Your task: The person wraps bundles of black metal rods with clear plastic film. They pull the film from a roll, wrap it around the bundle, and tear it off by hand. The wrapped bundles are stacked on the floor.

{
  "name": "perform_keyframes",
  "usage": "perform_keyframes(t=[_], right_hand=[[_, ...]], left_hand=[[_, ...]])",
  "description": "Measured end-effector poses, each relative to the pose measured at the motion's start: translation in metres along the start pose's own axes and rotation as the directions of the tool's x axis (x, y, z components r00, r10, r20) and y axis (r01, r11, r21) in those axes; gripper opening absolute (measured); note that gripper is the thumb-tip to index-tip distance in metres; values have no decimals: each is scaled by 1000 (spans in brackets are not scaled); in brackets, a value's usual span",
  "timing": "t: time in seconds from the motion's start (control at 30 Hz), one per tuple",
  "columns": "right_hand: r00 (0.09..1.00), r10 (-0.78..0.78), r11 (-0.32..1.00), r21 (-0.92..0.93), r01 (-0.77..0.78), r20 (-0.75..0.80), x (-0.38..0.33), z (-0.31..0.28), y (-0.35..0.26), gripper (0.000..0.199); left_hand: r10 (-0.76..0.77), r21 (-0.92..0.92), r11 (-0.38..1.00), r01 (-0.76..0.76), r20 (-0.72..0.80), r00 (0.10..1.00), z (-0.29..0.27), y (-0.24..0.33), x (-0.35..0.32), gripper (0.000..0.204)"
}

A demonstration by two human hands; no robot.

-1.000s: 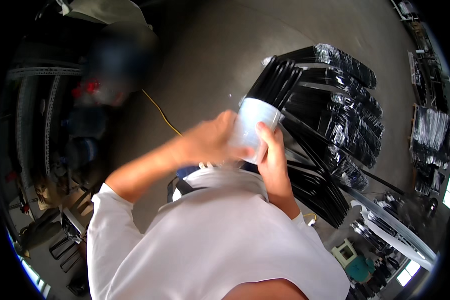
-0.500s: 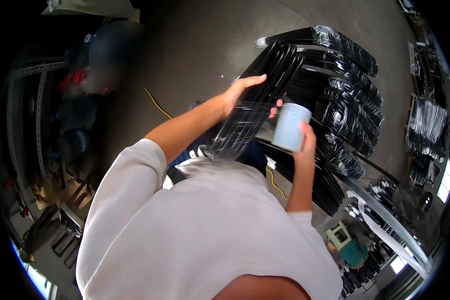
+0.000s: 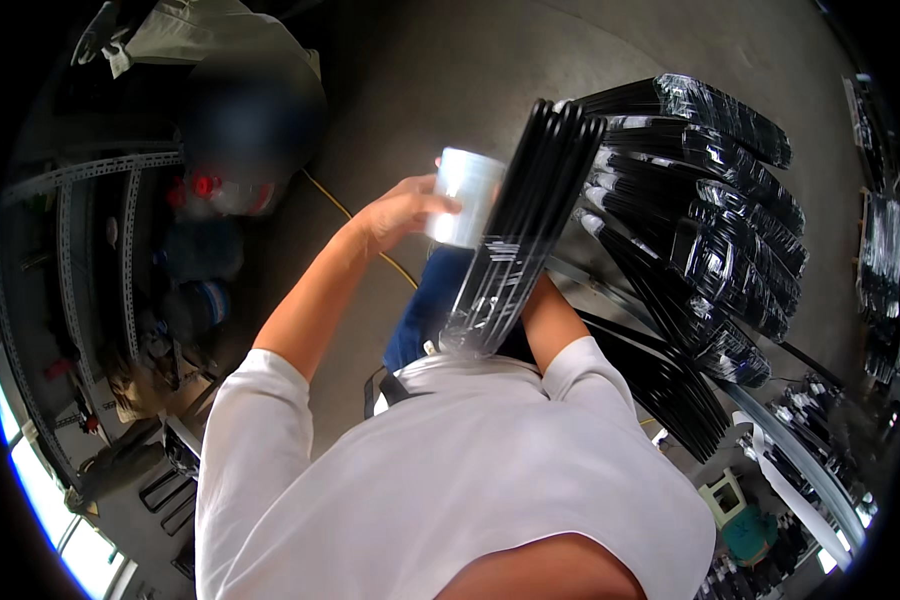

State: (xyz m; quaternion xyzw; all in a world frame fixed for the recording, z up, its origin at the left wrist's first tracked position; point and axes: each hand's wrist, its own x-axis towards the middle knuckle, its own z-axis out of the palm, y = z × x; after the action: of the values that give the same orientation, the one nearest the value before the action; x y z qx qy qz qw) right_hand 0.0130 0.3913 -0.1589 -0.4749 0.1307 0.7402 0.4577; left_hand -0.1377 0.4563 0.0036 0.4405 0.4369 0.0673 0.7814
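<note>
A bundle of black metal tubes with rounded, bent ends (image 3: pixel 545 170) stands tilted in front of my waist, clear plastic film (image 3: pixel 490 290) wound round its lower part. On the left side of the bundle, my left hand (image 3: pixel 407 212) is closed round a roll of stretch film (image 3: pixel 467 195), slightly blurred by motion. My right forearm (image 3: pixel 555 325) reaches up behind the bundle from the right. The bundle hides that hand, so its fingers cannot be seen.
Several film-wrapped bundles of black tubes (image 3: pixel 740 220) lie fanned out at the right, with loose black tubes (image 3: pixel 660 390) nearer me. A curved metal rail (image 3: pixel 800 450) runs at lower right, near a green stool (image 3: pixel 745 530). Metal shelving (image 3: pixel 65 240) stands at left; a yellow cable (image 3: pixel 328 195) crosses the floor.
The film roll has passed from my right hand on the bundle's right to my left hand on its left. My right hand has gone behind the bundle, which stands more upright.
</note>
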Motion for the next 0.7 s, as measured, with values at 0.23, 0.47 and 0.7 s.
perform_keyframes(t=[0.23, 0.47, 0.7], right_hand=[[695, -718, 689, -188, 700, -46, -135, -3, -105, 20], [834, -469, 792, -281, 543, 289, -219, 69, -137, 45], [863, -410, 808, -322, 494, 295, -221, 59, -137, 52]], left_hand=[[135, 13, 990, -137, -282, 950, 36, 73, -33, 71], [25, 471, 860, -197, 347, 938, 45, 122, 10, 27], [2, 126, -695, -708, 985, 173, 80, 119, 154, 58]])
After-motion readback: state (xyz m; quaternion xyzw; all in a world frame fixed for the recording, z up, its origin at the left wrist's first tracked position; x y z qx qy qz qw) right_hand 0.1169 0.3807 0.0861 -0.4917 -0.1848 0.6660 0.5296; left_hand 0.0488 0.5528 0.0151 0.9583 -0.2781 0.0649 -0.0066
